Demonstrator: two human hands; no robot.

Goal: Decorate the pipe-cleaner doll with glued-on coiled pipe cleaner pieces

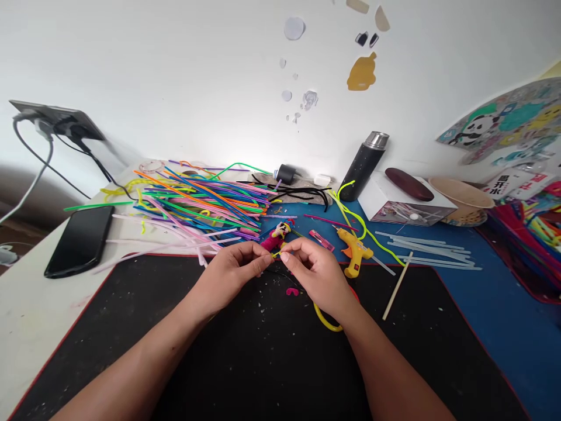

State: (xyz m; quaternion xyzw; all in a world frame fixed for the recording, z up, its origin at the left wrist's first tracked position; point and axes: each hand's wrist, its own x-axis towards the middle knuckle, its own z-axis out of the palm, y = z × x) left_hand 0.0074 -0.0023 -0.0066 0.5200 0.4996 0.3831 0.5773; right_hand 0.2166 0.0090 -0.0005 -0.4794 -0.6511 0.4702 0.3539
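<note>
My left hand [239, 270] and my right hand [313, 272] meet fingertip to fingertip above the top of the black mat [258, 362]. Both pinch a short yellow-green piece [276, 254], mostly hidden by the fingers. Just behind them lies a small doll-like figure [280, 229] in magenta, yellow and white with a blue and red top. Below the fingertips, a small pink piece [292, 291] rests on the mat. A yellow and red ring [325, 320] is partly covered by my right wrist.
Colourful pipe cleaners [205, 202] are heaped behind my left hand, beside a black phone [80, 241]. To the right are a yellow glue gun [356, 255], a wooden stick [397, 286], clear glue sticks [438, 252], a white box [403, 202] and a black flask [363, 166].
</note>
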